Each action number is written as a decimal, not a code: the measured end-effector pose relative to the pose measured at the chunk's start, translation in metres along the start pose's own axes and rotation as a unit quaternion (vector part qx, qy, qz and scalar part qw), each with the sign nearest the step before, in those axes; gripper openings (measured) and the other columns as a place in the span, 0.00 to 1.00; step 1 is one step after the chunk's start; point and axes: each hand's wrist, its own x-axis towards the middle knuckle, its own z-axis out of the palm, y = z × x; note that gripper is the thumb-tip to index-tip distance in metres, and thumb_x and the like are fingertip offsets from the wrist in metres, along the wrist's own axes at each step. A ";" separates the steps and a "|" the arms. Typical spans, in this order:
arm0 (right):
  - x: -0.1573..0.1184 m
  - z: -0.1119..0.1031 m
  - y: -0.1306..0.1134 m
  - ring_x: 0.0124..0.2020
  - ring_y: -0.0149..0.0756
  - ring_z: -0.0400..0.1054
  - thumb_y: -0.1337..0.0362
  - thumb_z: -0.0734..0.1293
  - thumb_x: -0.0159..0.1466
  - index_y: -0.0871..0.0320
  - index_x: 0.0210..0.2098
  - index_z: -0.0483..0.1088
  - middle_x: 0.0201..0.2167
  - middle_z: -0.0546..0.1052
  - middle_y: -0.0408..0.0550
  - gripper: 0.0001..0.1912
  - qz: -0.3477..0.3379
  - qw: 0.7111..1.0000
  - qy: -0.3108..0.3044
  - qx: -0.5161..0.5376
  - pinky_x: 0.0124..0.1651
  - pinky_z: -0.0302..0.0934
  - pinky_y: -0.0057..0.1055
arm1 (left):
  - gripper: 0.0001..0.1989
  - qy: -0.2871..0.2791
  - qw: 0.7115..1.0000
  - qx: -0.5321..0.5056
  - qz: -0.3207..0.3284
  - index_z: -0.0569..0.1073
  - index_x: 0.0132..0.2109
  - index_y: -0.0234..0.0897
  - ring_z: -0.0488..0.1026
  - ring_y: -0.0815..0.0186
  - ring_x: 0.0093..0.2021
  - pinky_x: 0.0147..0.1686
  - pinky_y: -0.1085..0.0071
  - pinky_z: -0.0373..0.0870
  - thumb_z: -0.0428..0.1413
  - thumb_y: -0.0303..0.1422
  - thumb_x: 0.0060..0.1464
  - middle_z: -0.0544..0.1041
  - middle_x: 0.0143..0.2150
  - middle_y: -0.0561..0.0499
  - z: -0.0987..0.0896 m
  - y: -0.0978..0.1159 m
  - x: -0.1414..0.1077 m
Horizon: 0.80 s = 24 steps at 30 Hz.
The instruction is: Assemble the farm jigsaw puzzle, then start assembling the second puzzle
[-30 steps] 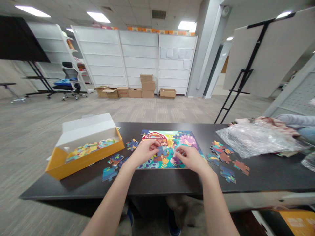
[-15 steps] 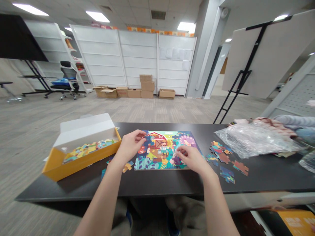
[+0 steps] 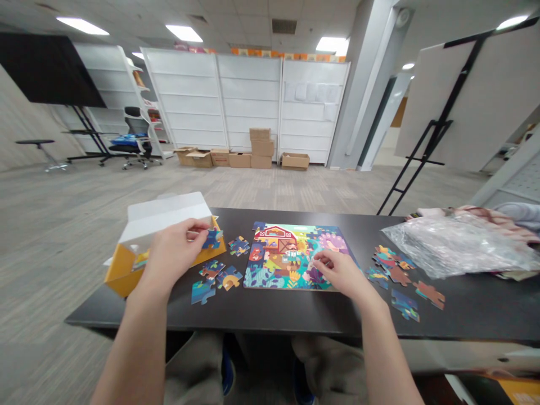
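Left hand (image 3: 175,253) has swung away left from the puzzle (image 3: 287,261), taking one blue piece (image 3: 213,239) along. So, left of the puzzle: one yellow box (image 3: 118,278), that hand by it, fingertips pinched tight on the piece, then at least four loose pieces (image 3: 203,291). Right hand's (image 3: 340,271) curled over the puzzle's right half, can't tell if it's gripping anything. Right of the puzzle: at least five stray pieces (image 3: 430,294).
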 end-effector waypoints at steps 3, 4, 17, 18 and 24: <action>0.002 0.002 0.000 0.30 0.37 0.74 0.58 0.63 0.64 0.56 0.37 0.76 0.31 0.81 0.48 0.11 0.003 1.000 0.001 0.003 0.34 0.64 0.31 | 0.18 -0.086 0.995 0.017 0.037 0.80 0.42 0.41 0.81 0.55 0.38 0.40 0.65 0.75 0.52 0.43 0.50 0.84 0.37 0.48 -0.009 -0.010 -0.005; 0.002 0.002 -0.001 0.30 0.37 0.74 0.58 0.63 0.64 0.56 0.37 0.76 0.32 0.81 0.48 0.11 0.003 1.000 0.001 0.003 0.34 0.64 0.31 | 0.18 -0.115 0.992 0.028 0.043 0.81 0.41 0.42 0.81 0.55 0.37 0.40 0.65 0.75 0.52 0.44 0.49 0.84 0.36 0.48 -0.011 -0.013 -0.007; 0.008 0.010 0.004 0.33 0.39 0.75 0.58 0.63 0.64 0.56 0.38 0.76 0.34 0.82 0.50 0.11 -0.019 1.000 0.000 -0.001 0.38 0.67 0.33 | 0.07 -0.276 0.956 0.097 -0.004 0.77 0.26 0.43 0.79 0.59 0.29 0.31 0.71 0.72 0.55 0.35 0.40 0.81 0.25 0.52 -0.020 -0.049 -0.010; 0.007 0.009 0.004 0.33 0.39 0.75 0.58 0.63 0.64 0.56 0.38 0.76 0.34 0.82 0.49 0.12 -0.018 1.000 -0.001 -0.004 0.37 0.67 0.33 | 0.06 -0.276 0.956 0.102 -0.008 0.77 0.24 0.43 0.79 0.59 0.29 0.30 0.70 0.71 0.55 0.35 0.39 0.81 0.24 0.52 -0.018 -0.055 -0.010; 0.008 0.009 0.002 0.30 0.38 0.74 0.57 0.64 0.64 0.56 0.39 0.76 0.33 0.82 0.49 0.12 -0.008 1.000 -0.005 -0.026 0.34 0.65 0.32 | 0.04 -0.212 0.965 0.153 0.014 0.78 0.24 0.46 0.79 0.56 0.32 0.34 0.68 0.72 0.58 0.35 0.40 0.83 0.28 0.51 -0.012 -0.077 -0.013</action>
